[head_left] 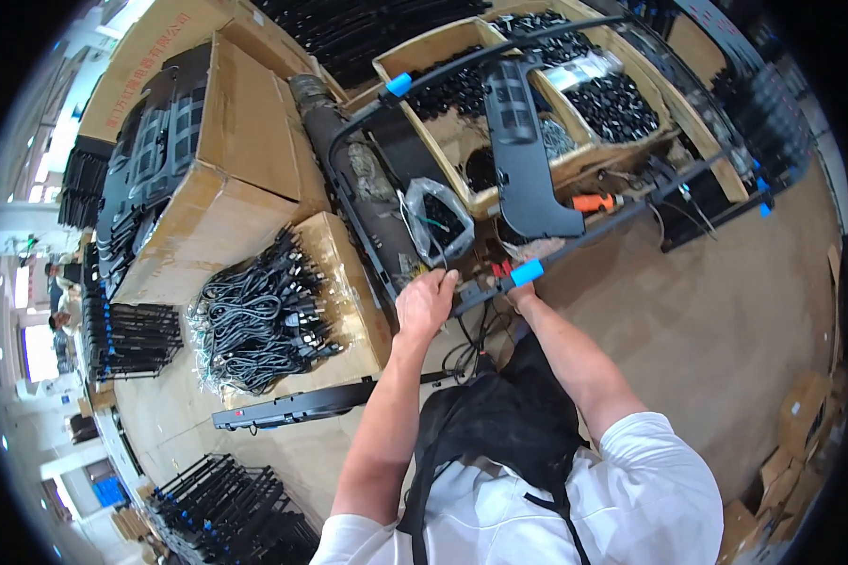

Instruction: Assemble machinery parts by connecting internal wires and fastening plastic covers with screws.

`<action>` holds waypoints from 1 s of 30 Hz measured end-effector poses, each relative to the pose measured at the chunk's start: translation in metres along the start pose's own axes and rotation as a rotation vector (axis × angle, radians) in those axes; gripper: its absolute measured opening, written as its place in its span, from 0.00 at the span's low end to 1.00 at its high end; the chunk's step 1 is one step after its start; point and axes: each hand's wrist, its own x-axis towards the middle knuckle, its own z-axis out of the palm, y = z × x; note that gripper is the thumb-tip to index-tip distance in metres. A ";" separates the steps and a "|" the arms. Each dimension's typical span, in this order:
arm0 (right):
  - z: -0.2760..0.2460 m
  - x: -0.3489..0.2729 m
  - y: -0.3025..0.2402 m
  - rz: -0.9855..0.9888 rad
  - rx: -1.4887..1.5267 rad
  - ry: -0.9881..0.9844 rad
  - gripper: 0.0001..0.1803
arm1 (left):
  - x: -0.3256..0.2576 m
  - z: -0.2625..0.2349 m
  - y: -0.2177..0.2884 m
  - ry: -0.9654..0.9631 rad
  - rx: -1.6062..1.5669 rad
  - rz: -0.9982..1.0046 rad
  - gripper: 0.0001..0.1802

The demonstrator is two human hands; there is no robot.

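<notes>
A large black metal frame [605,230] with blue tape on its bars spans the workbench in front of me. My left hand [426,303] is closed at its near left corner, thumb on top. Just to the right, beside a piece of blue tape [528,273], my right hand [520,294] curls at the near bar, its fingers partly hidden beneath. Small red parts [501,270] show close to it. An L-shaped black plastic cover [523,155] lies across the frame. Thin black cables [469,350] hang below the bar between my hands.
Beyond the frame stands a wooden compartment box [435,151] of small black parts. An orange power screwdriver [594,202] and a plastic bag of black parts [438,222] lie nearer. At left are bundled black cables [269,315], a cardboard box [254,118] with black covers, and racked frames [231,508].
</notes>
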 end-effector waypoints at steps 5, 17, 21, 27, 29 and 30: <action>0.024 -0.021 -0.103 0.535 0.623 -0.405 0.18 | 0.018 -0.036 0.014 0.529 -0.034 -0.198 0.17; -0.327 -0.056 -0.289 0.156 -0.067 -1.161 0.17 | 0.137 0.032 0.078 -0.125 -1.048 -0.500 0.21; -0.303 0.001 -0.335 -0.409 0.005 -0.259 0.18 | 0.139 0.001 0.059 0.003 -1.302 -0.471 0.19; -0.215 0.055 -0.372 0.072 0.635 -0.738 0.31 | 0.090 -0.054 0.072 0.138 -1.215 -0.337 0.22; -0.192 0.026 -0.368 -0.099 0.563 -0.706 0.25 | 0.034 -0.072 0.086 0.219 -0.882 -0.348 0.23; -0.178 0.001 -0.375 -0.182 0.541 -0.703 0.23 | 0.002 -0.057 0.063 0.322 -0.770 -0.300 0.24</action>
